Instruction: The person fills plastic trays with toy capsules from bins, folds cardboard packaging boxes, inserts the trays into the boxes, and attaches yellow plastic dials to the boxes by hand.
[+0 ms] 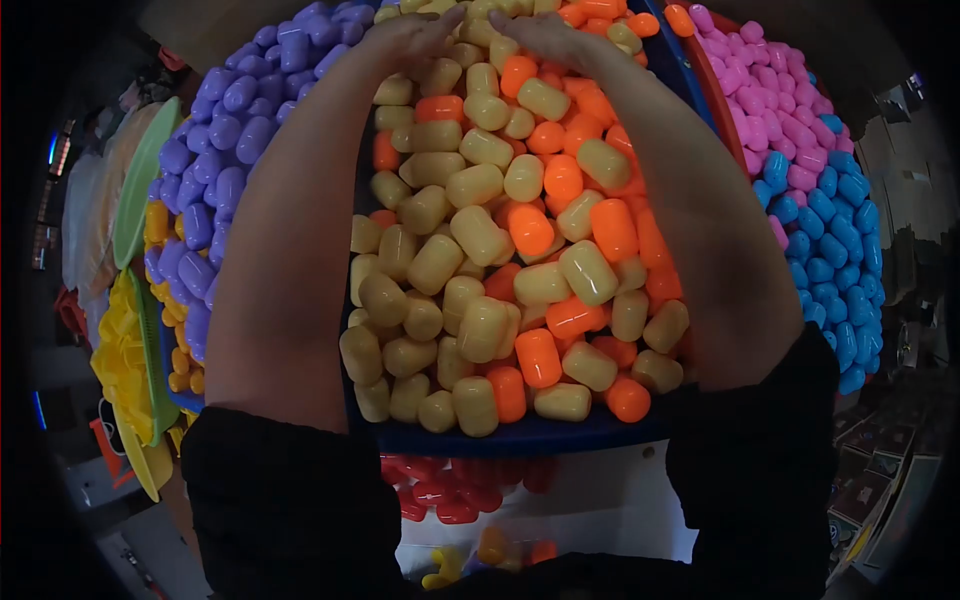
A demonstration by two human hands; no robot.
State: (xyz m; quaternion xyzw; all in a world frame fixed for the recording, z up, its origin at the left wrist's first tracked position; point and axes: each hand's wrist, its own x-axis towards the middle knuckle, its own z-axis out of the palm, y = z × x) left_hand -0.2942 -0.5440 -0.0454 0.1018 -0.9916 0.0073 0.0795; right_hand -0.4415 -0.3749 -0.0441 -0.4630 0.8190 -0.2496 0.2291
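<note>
Both my arms reach forward over a blue bin (520,438) heaped with beige capsules (480,235) and orange capsules (615,230), short glossy plastic cylinders with rounded ends. At the far end of the heap, my left hand (418,32) lies on the beige capsules, its visible digits stretched out and pointing inward. Opposite it, my right hand (545,36) rests where beige and orange pieces mix, likewise stretched out. A narrow gap separates the two hands. The top edge of the view cuts off part of them, and neither visibly grips a capsule.
Purple capsules (240,95) are piled at left, above some yellow-orange ones (180,355). Pink capsules (770,90) and blue capsules (835,240) fill a red-rimmed bin at right. Red capsules (455,500) lie in a white container (610,500) below. Yellow plastic pieces (125,350) stand far left.
</note>
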